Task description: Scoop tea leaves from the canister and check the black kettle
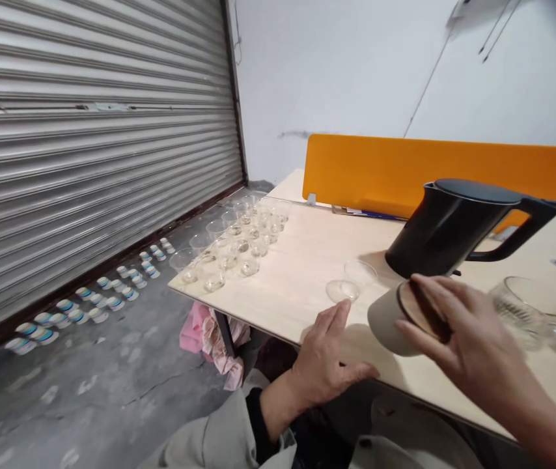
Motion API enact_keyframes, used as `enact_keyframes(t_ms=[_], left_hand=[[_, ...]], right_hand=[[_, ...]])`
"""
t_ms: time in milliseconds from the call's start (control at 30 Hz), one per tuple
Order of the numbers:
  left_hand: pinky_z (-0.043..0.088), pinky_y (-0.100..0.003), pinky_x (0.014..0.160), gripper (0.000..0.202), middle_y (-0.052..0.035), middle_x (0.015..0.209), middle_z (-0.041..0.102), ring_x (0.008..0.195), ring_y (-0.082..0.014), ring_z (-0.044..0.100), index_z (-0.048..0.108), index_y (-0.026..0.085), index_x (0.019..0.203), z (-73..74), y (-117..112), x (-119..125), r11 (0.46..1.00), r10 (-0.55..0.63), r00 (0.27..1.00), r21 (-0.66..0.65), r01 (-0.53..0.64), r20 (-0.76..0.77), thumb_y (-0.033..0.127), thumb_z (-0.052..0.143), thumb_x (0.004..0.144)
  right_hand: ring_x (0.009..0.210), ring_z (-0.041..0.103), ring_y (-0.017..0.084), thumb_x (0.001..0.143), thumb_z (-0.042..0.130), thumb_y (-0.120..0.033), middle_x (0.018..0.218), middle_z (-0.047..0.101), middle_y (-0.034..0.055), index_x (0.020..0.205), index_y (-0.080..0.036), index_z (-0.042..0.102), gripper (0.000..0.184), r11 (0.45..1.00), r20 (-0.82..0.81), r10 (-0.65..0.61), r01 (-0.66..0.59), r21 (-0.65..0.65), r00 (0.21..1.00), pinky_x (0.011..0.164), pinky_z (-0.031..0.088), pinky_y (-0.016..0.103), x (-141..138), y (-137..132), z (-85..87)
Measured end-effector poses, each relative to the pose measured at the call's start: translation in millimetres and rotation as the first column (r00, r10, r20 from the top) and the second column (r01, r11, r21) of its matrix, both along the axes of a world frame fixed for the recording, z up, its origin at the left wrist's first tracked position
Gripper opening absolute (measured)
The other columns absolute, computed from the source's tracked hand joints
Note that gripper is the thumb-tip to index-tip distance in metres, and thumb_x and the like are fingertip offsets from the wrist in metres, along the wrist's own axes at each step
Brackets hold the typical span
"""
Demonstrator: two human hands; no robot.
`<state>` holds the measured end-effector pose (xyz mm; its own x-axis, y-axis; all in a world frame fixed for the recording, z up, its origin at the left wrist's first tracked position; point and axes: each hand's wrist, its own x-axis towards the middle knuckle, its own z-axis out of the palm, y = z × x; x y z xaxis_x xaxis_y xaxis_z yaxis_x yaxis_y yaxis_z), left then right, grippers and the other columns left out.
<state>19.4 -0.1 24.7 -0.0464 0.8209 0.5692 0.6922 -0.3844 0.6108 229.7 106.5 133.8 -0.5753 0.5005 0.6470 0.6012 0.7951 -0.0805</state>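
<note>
A single head-worn camera looks forward and down from just above the near edge of the surface (307,260), close to both hands. It faces across the surface toward an orange divider (405,172) and white wall, tilted, with the floor and a roller shutter (97,150) filling the left.

Light wooden table (307,260), clear glass cups (239,241), black kettle (448,228), beige canister (395,319), glass pitcher (522,309), orange divider (405,172).
</note>
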Motion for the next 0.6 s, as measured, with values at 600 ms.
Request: enact_keyframes(t_ms=[600], left_hand=[[0.048, -0.051, 0.117, 0.094, -0.0120, 0.151, 0.057, 0.136, -0.0340, 0.059, 0.039, 0.023, 0.149, 13.4, 36.2, 33.6, 0.980, -0.011, 0.920, -0.178, 0.088, 0.391, 0.043, 0.086, 0.070]], right_hand=[[0.112, 0.059, 0.040, 0.092, 0.058, -0.071, 0.126, 0.064, 0.0203, 0.142, -0.016, 0.058, 0.075, 1.000, 0.163, 0.006, -0.002, -0.023, 0.987, 0.091, 0.057, 0.057, -38.3, -12.6, -43.4]])
